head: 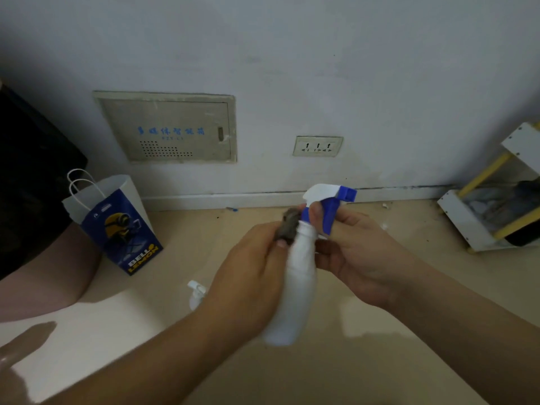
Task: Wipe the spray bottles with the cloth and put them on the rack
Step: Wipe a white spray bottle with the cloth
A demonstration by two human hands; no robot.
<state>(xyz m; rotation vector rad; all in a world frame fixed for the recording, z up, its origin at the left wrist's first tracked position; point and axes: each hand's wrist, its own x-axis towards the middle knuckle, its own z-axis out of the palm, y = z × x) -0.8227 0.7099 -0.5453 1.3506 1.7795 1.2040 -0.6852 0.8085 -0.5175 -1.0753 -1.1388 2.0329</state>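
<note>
A white spray bottle [295, 276] with a blue and white trigger head is held tilted in front of me above the floor. My right hand [359, 252] grips its neck just under the trigger. My left hand [248, 270] pinches a small grey-brown cloth [287, 225] against the bottle's shoulder. A second white spray bottle [195, 293] lies on the floor, partly hidden behind my left hand. The white rack with yellow bars [493, 197] stands at the right against the wall.
A blue and white paper bag [117, 226] stands on the floor at the left, beside another person's leg [46, 273]. A wall socket [318, 146] and a metal wall box [169, 130] are ahead. The rack's lower shelf holds dark items.
</note>
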